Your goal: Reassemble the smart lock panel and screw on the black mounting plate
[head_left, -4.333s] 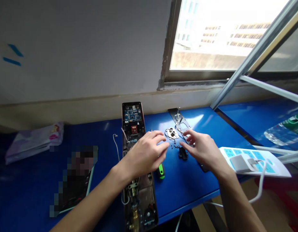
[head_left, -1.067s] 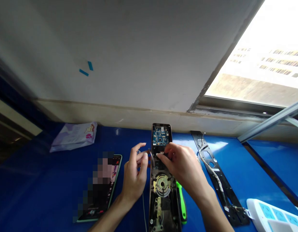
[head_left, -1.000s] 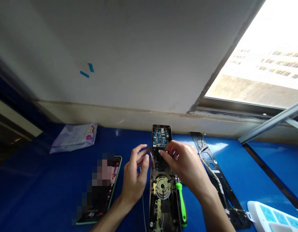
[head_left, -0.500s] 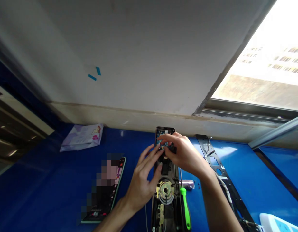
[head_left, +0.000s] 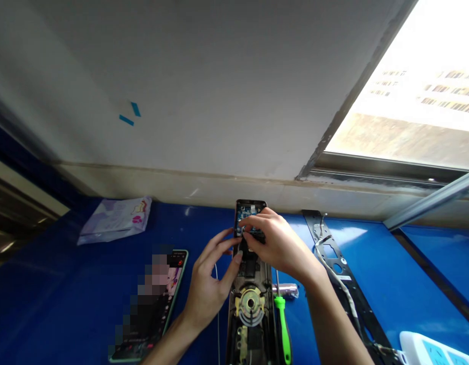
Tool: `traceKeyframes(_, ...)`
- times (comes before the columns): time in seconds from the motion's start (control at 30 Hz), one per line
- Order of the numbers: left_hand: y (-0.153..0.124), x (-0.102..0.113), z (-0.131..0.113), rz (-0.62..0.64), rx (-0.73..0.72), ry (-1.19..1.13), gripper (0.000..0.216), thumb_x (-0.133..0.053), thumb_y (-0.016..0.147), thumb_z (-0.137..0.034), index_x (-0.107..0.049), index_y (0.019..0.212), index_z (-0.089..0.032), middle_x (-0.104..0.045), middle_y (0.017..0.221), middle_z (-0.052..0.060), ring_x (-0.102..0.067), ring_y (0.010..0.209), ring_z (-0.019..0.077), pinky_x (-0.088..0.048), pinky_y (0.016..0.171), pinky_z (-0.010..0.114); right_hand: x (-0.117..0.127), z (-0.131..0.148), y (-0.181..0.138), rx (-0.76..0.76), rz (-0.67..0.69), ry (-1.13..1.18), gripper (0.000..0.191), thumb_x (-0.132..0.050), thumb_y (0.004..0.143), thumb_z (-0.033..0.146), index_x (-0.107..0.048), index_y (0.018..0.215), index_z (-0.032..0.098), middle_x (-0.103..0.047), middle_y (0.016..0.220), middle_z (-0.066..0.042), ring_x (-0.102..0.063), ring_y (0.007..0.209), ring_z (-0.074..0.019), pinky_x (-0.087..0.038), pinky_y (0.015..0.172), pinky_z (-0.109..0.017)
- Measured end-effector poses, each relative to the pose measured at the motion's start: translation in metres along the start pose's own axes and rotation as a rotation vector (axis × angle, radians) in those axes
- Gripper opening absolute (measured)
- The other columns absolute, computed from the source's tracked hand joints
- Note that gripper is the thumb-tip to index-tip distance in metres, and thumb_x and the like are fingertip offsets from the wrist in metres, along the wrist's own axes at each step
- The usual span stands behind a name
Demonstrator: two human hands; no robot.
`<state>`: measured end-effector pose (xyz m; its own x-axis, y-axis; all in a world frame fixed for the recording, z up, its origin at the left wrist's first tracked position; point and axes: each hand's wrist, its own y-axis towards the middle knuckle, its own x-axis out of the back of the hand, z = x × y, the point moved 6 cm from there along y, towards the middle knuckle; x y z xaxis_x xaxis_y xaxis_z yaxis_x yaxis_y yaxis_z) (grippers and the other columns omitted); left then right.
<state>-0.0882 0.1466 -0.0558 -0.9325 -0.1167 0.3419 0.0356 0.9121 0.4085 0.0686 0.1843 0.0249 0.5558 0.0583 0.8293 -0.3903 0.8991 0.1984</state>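
A long dark housing (head_left: 234, 299), like an opened electronic door lock, lies lengthwise in front of me. It has a blue circuit board (head_left: 247, 213) at its far end and a round brass-coloured mechanism (head_left: 250, 300) lower down. My left hand (head_left: 211, 284) grips the left edge, thumb on top and fingers along the side. Over the board, my right hand (head_left: 278, 241) has its thumb and index finger pinched close together. A tiny pale spot shows at those fingertips, too small to name. Part of the board is hidden under the right fingers.
A green-handled screwdriver (head_left: 283, 329) lies along the housing's right side, near a shiny cylinder (head_left: 285, 290). Further right are a black metal plate (head_left: 356, 299) with cables and a white power strip (head_left: 424, 350). To the left are a phone (head_left: 154, 309) and a purple-white packet (head_left: 116, 218).
The view has shifted slightly. My left fingers have drawn back from the board to the housing's left edge. My right thumb and index finger have come closer together over the board.
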Motion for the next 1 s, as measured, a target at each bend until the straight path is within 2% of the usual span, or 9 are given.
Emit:
traceKeyframes(0.17, 0.008, -0.002, 0.002, -0.013, 0.042, -0.066, 0.021, -0.068, 0.099, -0.037, -0.078, 0.113, -0.025, -0.071, 0.139, 0.011, -0.074, 0.118, 0.0259, -0.063, 0.098, 0.036, 0.002, -0.006, 0.002, -0.031, -0.025, -0.024, 0.027, -0.065, 0.095, 0.012, -0.08, 0.115, 0.021, -0.08, 0.098, -0.009, -0.066, 0.099, -0.024, -0.054, 0.086, -0.034)
traceKeyframes(0.37, 0.02, -0.012, 0.007, 0.01, 0.179, -0.31, 0.039, -0.071, 0.097, -0.04, -0.065, 0.13, -0.022, -0.073, 0.131, 0.012, -0.075, 0.108, 0.0234, -0.063, 0.095, 0.036, 0.0, -0.01, 0.005, -0.062, -0.057, -0.048, 0.03, -0.068, 0.089, 0.006, -0.08, 0.111, 0.022, -0.077, 0.094, -0.006, -0.065, 0.085, -0.0186, -0.051, 0.077, -0.029)
traceKeyframes(0.47, 0.026, -0.017, 0.01, -0.006, 0.223, -0.377, 0.044, -0.072, 0.095, -0.043, -0.062, 0.132, -0.021, -0.071, 0.134, 0.012, -0.075, 0.108, 0.0228, -0.063, 0.094, 0.035, -0.002, -0.011, 0.006, -0.062, -0.08, -0.074, 0.023, -0.068, 0.09, 0.007, -0.081, 0.104, 0.02, -0.077, 0.092, -0.007, -0.063, 0.091, -0.0219, -0.051, 0.08, -0.031)
traceKeyframes(0.6, 0.03, -0.021, 0.012, -0.019, 0.244, -0.403, 0.05, -0.075, 0.091, -0.045, -0.059, 0.133, -0.021, -0.069, 0.136, 0.014, -0.075, 0.111, 0.0249, -0.062, 0.095, 0.037, -0.004, -0.012, 0.007, -0.049, -0.096, -0.103, 0.016, -0.069, 0.093, 0.013, -0.083, 0.096, 0.02, -0.077, 0.093, -0.008, -0.062, 0.1, -0.0262, -0.051, 0.085, -0.035)
traceKeyframes(0.83, 0.024, -0.025, 0.018, -0.009, 0.268, -0.407, 0.053, -0.072, 0.093, -0.05, -0.056, 0.135, -0.022, -0.071, 0.134, 0.015, -0.075, 0.113, 0.0265, -0.063, 0.095, 0.038, -0.006, -0.014, 0.009, -0.033, -0.1, -0.102, 0.016, -0.07, 0.095, 0.016, -0.085, 0.094, 0.023, -0.078, 0.094, -0.007, -0.064, 0.097, -0.0245, -0.052, 0.085, -0.034)
traceKeyframes(1.0, 0.024, -0.028, 0.02, 0.003, 0.315, -0.45, 0.055, -0.072, 0.092, -0.051, -0.055, 0.136, -0.022, -0.074, 0.127, 0.014, -0.077, 0.103, 0.0257, -0.064, 0.088, 0.038, -0.005, -0.015, 0.01, -0.037, -0.11, -0.11, 0.014, -0.072, 0.095, 0.016, -0.085, 0.095, 0.023, -0.078, 0.094, -0.007, -0.066, 0.097, -0.0238, -0.052, 0.085, -0.034)
